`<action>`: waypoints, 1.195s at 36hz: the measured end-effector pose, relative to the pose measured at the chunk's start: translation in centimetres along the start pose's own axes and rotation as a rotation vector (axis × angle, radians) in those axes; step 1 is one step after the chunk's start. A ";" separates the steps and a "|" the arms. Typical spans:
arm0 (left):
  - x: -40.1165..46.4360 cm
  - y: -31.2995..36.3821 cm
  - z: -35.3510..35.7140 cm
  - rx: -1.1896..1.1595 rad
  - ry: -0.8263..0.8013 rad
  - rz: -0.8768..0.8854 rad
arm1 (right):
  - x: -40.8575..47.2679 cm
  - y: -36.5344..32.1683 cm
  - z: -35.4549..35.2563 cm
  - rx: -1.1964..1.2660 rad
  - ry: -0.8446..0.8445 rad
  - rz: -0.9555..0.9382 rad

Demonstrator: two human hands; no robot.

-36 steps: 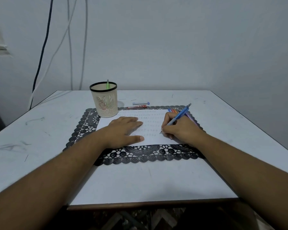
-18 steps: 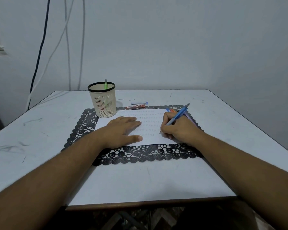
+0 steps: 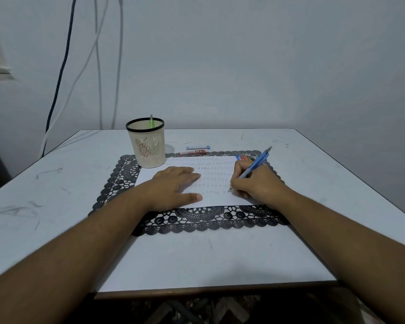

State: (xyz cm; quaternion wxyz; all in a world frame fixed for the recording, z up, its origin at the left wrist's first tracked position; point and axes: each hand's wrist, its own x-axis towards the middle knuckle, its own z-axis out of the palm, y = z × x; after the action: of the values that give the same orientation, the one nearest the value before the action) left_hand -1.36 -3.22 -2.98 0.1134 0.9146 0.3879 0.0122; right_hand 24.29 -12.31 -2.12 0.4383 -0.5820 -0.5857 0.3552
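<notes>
A white sheet of paper (image 3: 214, 199) with rows of faint written marks lies on a black lace placemat (image 3: 197, 220). My left hand (image 3: 173, 188) rests flat on the sheet's left part, fingers straight. My right hand (image 3: 255, 183) grips a blue pen (image 3: 255, 164) with its tip touching the paper near the lowest row of marks. Several coloured pens (image 3: 243, 157) lie on the mat just beyond my right hand, partly hidden by it.
A cream mesh pen holder (image 3: 147, 146) with a green pen stands at the mat's far left corner. A red lead case (image 3: 192, 153) and a small white-and-blue one (image 3: 198, 147) lie behind the paper. The white table (image 3: 220, 258) meets a wall with hanging cables (image 3: 63, 66).
My right hand and the pen have stayed at the lowest row with only slight shifts. The left hand has not moved on the paper.
</notes>
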 end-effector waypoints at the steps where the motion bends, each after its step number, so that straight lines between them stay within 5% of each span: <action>1: 0.0 0.0 0.0 -0.001 0.000 -0.001 | 0.0 -0.1 0.0 -0.025 0.001 0.001; 43: -0.2 0.3 -0.3 0.002 0.000 0.001 | 0.3 0.6 -0.9 -0.051 0.012 -0.039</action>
State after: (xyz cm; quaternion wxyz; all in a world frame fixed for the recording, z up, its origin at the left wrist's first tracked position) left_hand -1.29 -3.53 -2.64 0.1125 0.9149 0.3875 0.0118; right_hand 25.40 -12.02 -2.35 0.4336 -0.5839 -0.6030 0.3279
